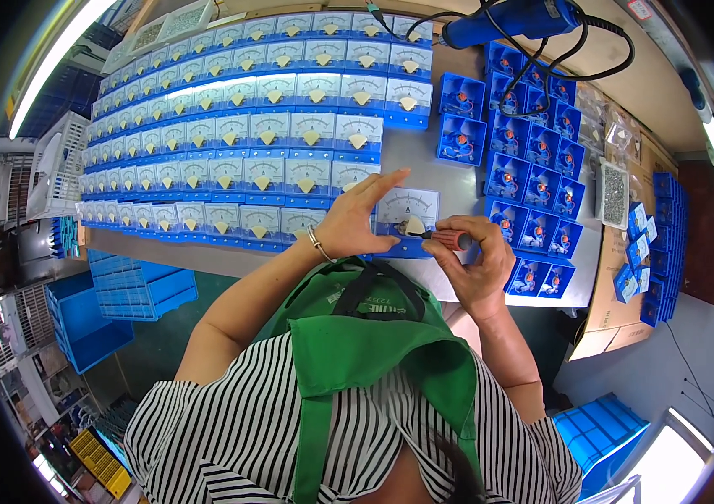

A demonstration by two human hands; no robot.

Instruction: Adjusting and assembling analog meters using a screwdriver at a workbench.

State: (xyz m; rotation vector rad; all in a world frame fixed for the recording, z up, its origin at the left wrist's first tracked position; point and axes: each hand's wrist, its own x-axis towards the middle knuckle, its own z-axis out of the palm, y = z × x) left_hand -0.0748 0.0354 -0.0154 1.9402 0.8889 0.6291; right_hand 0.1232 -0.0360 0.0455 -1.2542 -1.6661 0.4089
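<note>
At the meter, a sideways screwdriver points left.

Clear, glossy plastic fronts the meter, smooth blue plastic beneath it! The screwdriver shows a red plastic-looking handle. Smooth, metallic sheen off the bench, polished metal on the bracelet! Soft matt cloth for the green apron and striped shirt, dull brown cardboard alongside.

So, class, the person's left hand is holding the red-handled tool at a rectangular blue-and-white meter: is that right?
Wrong side: the head view shows the right hand holding the red-handled tool at a rectangular blue-and-white meter.
</note>
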